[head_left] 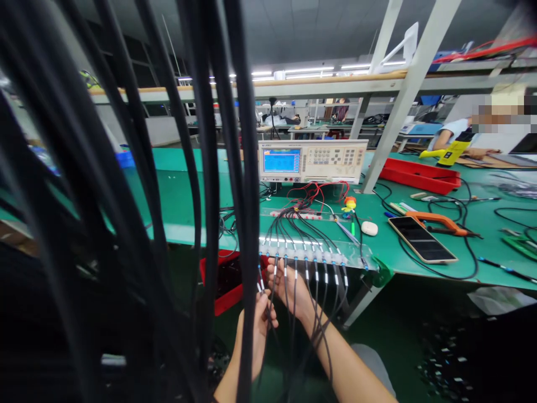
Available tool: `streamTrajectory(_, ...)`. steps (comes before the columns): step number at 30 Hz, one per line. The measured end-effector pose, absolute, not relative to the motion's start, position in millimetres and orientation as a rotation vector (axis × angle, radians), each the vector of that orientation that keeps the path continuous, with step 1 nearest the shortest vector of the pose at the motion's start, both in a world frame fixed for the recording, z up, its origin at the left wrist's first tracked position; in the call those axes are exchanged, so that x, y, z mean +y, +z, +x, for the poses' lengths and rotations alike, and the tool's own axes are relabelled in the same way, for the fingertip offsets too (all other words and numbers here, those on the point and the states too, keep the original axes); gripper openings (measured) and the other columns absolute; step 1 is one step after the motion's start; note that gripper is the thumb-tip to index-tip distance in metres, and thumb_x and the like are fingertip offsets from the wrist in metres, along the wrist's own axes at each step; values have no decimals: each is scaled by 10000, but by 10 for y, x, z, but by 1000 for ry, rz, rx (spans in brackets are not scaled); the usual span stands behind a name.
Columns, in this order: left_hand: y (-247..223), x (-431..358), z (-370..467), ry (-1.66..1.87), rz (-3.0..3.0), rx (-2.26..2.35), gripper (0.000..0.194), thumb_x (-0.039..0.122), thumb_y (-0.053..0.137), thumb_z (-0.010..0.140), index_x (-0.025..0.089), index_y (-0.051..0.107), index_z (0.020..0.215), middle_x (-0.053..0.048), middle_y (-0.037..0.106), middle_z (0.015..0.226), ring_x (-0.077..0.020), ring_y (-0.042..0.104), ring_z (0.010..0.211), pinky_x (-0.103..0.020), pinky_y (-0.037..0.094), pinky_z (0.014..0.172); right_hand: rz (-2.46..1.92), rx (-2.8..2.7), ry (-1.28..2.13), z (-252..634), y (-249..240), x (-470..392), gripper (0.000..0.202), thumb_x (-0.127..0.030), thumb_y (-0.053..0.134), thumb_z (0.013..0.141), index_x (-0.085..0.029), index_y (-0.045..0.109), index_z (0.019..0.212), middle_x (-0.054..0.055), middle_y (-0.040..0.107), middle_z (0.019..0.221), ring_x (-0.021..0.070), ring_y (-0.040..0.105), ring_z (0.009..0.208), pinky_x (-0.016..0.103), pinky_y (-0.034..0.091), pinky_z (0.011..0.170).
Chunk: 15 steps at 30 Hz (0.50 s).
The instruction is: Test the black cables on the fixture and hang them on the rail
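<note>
A row of thin black cables (pixel 295 291) with white sleeves hangs from a clear fixture strip (pixel 356 254) along the bench edge. My left hand (pixel 257 324) is below the strip's left end, thumb and fingers pinched on a black cable near its white sleeve (pixel 260 286). Just above and to the right, my right hand (pixel 290 290) reaches up behind the hanging cables. Its fingers curl about a cable close under the strip; other cables partly cover them. Blue-tipped plugs (pixel 315 259) sit along the strip.
Thick black cables (pixel 205 168) hang close before the camera at left. A bench meter (pixel 312 161) stands behind the strip, wired by red leads (pixel 308 193). On the green bench (pixel 381 240) lie a phone (pixel 422 239) and red tray (pixel 415 174). Another red bin (pixel 229 305) sits below.
</note>
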<state>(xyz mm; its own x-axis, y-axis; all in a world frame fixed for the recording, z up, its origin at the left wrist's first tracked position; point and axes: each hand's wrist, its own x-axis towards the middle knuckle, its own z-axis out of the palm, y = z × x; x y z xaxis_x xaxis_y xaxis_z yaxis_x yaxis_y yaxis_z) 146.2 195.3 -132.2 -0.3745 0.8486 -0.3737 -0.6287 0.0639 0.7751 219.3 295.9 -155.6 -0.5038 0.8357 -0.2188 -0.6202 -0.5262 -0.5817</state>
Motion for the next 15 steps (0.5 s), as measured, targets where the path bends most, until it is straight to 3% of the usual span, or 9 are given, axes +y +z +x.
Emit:
streamTrajectory(3, -1308, 1951, 1474, 1596, 272, 1160, 307, 297, 816, 642, 137, 698, 876, 20, 622, 618, -86, 565, 528, -189, 459, 460, -664, -792, 2102, 2244, -1565, 2922, 379, -432, 747, 753, -159, 693, 1010, 43, 695, 871, 110, 612, 695, 240, 485, 685)
streamTrajectory(10, -1268, 1946, 1489, 1610, 282, 1163, 200, 247, 814, 619, 141, 713, 756, 10, 663, 594, -86, 579, 498, -180, 463, 441, -635, -1057, 2067, 2220, -1508, 2881, 423, -482, 800, 671, -152, 675, 904, 1, 635, 691, 99, 544, 551, 235, 418, 545)
streamTrajectory(15, -1304, 1954, 1417, 1680, 218, 1146, 243, 249, 809, 633, 139, 753, 842, -41, 738, 717, -126, 669, 642, -211, 539, 580, -682, -978, 1998, 2167, -1519, 2932, 424, -506, 785, 677, -151, 663, 875, 2, 621, 676, 107, 552, 576, 226, 417, 550)
